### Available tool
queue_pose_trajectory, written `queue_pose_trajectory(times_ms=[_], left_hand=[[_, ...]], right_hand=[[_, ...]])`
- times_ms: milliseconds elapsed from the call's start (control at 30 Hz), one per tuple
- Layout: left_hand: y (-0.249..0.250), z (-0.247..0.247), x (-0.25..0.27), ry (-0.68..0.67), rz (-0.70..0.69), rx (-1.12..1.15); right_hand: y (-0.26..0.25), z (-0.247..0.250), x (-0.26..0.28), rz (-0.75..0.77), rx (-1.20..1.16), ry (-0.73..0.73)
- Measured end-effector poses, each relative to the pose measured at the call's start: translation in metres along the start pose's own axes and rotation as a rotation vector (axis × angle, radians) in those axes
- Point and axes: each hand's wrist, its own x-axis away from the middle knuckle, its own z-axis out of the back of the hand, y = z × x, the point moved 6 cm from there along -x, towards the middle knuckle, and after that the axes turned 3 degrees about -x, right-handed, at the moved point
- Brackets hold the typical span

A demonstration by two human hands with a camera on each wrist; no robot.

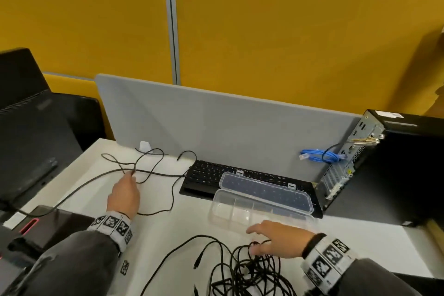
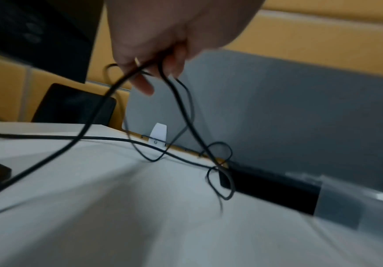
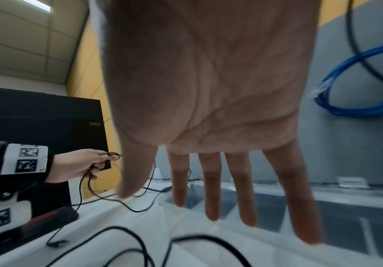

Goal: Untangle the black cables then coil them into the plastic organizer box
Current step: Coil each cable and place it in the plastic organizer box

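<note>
Above the tangle point(image 1: 242, 269), right hand point(image 1: 276, 239) spread flat.

Head view looks down over the worktop point(image 1: 182, 230); each wrist view sits low, close behind its hand, facing the shared grey divider point(image 2: 300, 112).

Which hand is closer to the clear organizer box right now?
Right. The right hand hovers open at the organizer box front edge; the left hand pinches a black cable off to its left.

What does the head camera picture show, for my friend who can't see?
A left hand pinches a thin black cable above a white desk; the right hand rests open on tangled cables beside an open clear box.
</note>
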Motion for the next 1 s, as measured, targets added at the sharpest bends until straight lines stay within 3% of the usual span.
queue_pose_trajectory(times_ms=[67,167,267,433,533,633,700,767,867,1000], left_hand=[[-0.008,-0.025,-0.003,-0.160,-0.063,-0.298],[-0.021,-0.039,0.002,-0.374,-0.017,-0.655],[-0.033,-0.039,0.006,-0.448,-0.017,-0.848],[-0.026,-0.021,0.013,-0.483,-0.050,-0.942],[0.006,0.001,0.020,-0.420,-0.086,-0.895],[0.050,-0.004,0.044,-0.426,-0.262,-0.582],[0.080,-0.028,0.080,-0.546,-0.419,-0.300],[0.099,-0.062,0.121,-0.719,-0.524,-0.183],[0.099,-0.112,0.152,-0.905,-0.501,-0.253],[0.095,-0.124,0.146,-0.876,-0.451,-0.174]], right_hand=[[0.019,-0.018,0.005,-0.037,-0.019,-0.104],[0.037,-0.035,0.009,-0.036,-0.022,-0.109],[0.049,-0.040,0.010,-0.021,-0.078,-0.051],[0.064,-0.028,0.020,-0.035,-0.185,0.092],[0.066,-0.027,0.026,-0.038,-0.215,0.130],[0.064,-0.030,0.029,0.005,-0.219,0.149],[0.058,-0.029,0.033,0.054,-0.265,0.152],[0.051,-0.023,0.039,0.117,-0.301,0.193],[0.046,-0.009,0.048,0.185,-0.373,0.291],[0.053,0.004,0.062,0.200,-0.584,0.380]])
